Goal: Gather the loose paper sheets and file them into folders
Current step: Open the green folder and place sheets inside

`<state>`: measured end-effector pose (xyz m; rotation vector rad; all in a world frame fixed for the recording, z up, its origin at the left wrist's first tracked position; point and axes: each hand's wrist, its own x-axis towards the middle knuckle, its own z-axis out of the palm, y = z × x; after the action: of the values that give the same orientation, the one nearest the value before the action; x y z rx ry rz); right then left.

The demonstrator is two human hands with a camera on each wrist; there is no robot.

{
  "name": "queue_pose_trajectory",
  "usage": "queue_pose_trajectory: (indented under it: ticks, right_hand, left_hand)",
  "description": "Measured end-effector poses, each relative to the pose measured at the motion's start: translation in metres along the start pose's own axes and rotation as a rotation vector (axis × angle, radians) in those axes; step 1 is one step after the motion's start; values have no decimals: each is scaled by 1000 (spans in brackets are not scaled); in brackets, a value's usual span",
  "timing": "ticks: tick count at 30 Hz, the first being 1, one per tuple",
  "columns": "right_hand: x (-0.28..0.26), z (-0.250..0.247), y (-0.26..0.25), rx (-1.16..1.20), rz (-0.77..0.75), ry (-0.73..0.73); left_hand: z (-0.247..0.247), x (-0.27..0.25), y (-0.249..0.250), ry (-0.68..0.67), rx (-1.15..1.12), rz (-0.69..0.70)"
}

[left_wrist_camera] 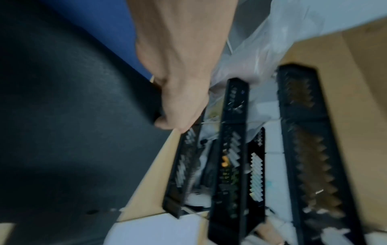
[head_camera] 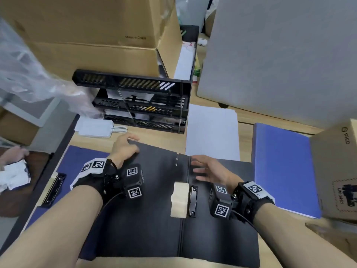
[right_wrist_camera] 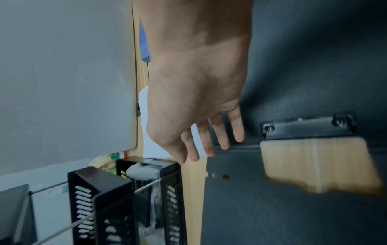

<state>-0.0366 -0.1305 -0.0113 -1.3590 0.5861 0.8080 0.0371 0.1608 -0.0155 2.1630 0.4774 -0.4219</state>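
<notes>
A black folder point(head_camera: 146, 209) lies open on the desk, with a metal clip point(head_camera: 193, 201) and a beige label point(head_camera: 179, 200) at its spine. My left hand point(head_camera: 125, 146) grips the far edge of the left cover, fingers curled round it point(left_wrist_camera: 178, 102). My right hand point(head_camera: 201, 169) hovers open over the spine, its fingers point(right_wrist_camera: 217, 137) straight and spread, close to the clip point(right_wrist_camera: 307, 127). White loose sheets point(head_camera: 211, 132) lie beyond the folder. A blue folder point(head_camera: 284, 167) sits to the right. Another blue folder point(head_camera: 77, 161) lies under the black one's left side.
A black three-tier tray rack point(head_camera: 139, 105) stands behind the folder, with cardboard boxes point(head_camera: 92, 35) on and behind it. A grey panel point(head_camera: 280, 55) rises at the back right, a cardboard box point(head_camera: 336, 171) at the right edge. A white adapter point(head_camera: 94, 128) and a plastic bag point(head_camera: 29, 74) are on the left.
</notes>
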Motion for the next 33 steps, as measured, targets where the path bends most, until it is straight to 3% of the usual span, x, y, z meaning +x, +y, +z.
queue_pose_trajectory:
  ticks: [3,6,9,12,17,21,27,31,33]
  right_hand:
    - [7,-14,2,1,12,95]
    - [15,-26,3,-14,31,200]
    - [21,-40,5,-32,43,298]
    - [28,-60,11,-70,66,357]
    - [44,-105,35,-111,60,585]
    - [49,-118,27,-212,-3,717]
    - [56,-120,-4,-236,-49,689]
    - [59,-122,-9,-229,-41,674]
    - [61,-123,-12,-228,-58,652]
  left_hand:
    - [19,5,-12,121,279,38]
    - [47,6,1,82,398,137]
    - [78,10,12,-234,180,142]
    - [104,10,12,-478,165,103]
    - [121,15,5,-328,186,52]
    - [130,24,23,-320,70,50]
    - [153,21,60,-360,-116,-15]
    - [163,20,70,-388,-90,-70]
    - [176,33,60,-324,-56,-33]
